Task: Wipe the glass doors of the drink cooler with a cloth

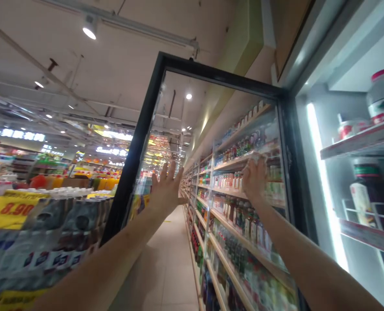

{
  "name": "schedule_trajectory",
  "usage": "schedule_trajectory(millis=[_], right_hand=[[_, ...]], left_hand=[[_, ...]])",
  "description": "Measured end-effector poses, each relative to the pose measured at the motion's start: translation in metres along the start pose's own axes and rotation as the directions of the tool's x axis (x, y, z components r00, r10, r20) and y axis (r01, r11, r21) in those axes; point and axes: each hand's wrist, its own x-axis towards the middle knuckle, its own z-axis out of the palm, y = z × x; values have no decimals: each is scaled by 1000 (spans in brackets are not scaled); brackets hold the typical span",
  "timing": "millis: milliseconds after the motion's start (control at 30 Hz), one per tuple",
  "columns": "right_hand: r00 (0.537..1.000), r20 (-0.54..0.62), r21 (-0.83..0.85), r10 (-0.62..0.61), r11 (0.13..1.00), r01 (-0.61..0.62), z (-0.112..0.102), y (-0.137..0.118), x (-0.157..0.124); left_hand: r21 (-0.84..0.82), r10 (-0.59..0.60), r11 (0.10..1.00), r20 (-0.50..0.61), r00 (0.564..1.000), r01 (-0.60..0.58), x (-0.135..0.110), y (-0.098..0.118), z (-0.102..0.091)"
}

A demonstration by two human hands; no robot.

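A fridge's glass door (211,129) with a black frame stands swung open in front of me. My left hand (166,186) is pressed flat against the glass, fingers spread. My right hand (254,178) is closed on a whitish cloth (254,159) held against the glass higher up and to the right. Through the pane I see a long aisle of drink shelves.
The lit fridge interior (357,172) at right holds bottles on white shelves. Stacked bottled drinks with a yellow price sign (10,209) stand at the left. A tiled aisle (172,268) runs ahead between them. Ceiling lights hang overhead.
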Motion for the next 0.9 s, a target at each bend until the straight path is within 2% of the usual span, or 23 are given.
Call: schedule_trajectory(millis=[33, 67, 133, 167, 200, 233, 267, 333, 367, 433, 467, 500, 533, 567, 633, 667, 700, 733, 767, 800, 833, 867, 900], right_hand=[[995, 40, 14, -95, 995, 95, 2, -12, -3], [970, 90, 34, -227, 974, 225, 4, -26, -10], [850, 178, 86, -496, 868, 489, 7, -51, -27], [788, 200, 104, -583, 812, 574, 8, -58, -34], [754, 204, 109, -624, 780, 616, 8, -60, -39], [760, 199, 97, -619, 784, 613, 7, -56, -39], [806, 182, 70, -564, 825, 561, 5, -47, -36], [937, 105, 9, -332, 943, 333, 2, -24, -22], [978, 62, -9, -198, 980, 199, 2, -14, -13], [999, 19, -19, -27, 999, 27, 1, -6, -2], [999, 31, -16, -31, 999, 31, 1, -9, -1], [993, 68, -7, -99, 995, 99, 1, -16, -4], [970, 119, 13, -214, 977, 214, 1, -26, -11], [919, 171, 48, -355, 935, 352, 1, -37, -19], [755, 244, 144, -609, 793, 592, 1, -52, -34], [691, 255, 181, -676, 736, 653, 0, -55, -38], [683, 250, 194, -687, 726, 659, 0, -53, -38], [732, 230, 180, -642, 767, 616, -1, -48, -34], [811, 194, 149, -552, 834, 532, -1, -41, -26], [891, 143, 115, -430, 902, 417, -1, -35, -17], [948, 89, 90, -306, 950, 299, 0, -31, -8], [975, 46, 79, -215, 974, 211, 2, -31, 0], [984, 28, 81, -177, 981, 175, 4, -35, 4]], left_hand=[[-4, 0, 1000, -2, 1000, 0, 0, 0, 0], [-7, -1, 1000, -3, 1000, 1, 0, 0, 0], [-11, -2, 1000, 4, 1000, 2, 0, 0, 1], [-15, -3, 1000, 15, 1000, 4, 0, -1, 1], [-21, -4, 1000, 25, 1000, 4, 0, -1, 1], [-26, -5, 1000, 32, 999, 6, -1, -1, 1], [-32, -8, 999, 38, 999, 9, -1, -1, 0], [-44, -13, 999, 55, 998, 15, -2, 0, -2], [-48, -14, 999, 62, 998, 17, -3, 0, -3], [-55, -14, 998, 70, 997, 18, -3, 0, -4], [-57, -12, 998, 67, 998, 16, -3, 0, -4], [-56, -11, 998, 60, 998, 15, -3, 0, -4], [-53, -11, 999, 51, 999, 14, -3, 0, -3], [-49, -9, 999, 44, 999, 11, -3, -1, -2], [-45, -10, 999, 42, 999, 12, -2, -1, -1], [-46, -15, 999, 46, 999, 17, -2, -1, -1], [-50, -20, 998, 51, 998, 23, -2, -1, -1], [-55, -23, 998, 57, 998, 26, -2, 0, -2], [-61, -19, 998, 62, 998, 23, -2, 1, -3], [-68, -11, 998, 65, 998, 16, -3, 1, -4], [-75, -5, 997, 70, 998, 11, -3, 2, -5], [-82, -3, 997, 75, 997, 9, -3, 3, -6], [-88, -5, 996, 79, 997, 12, -3, 3, -7]])
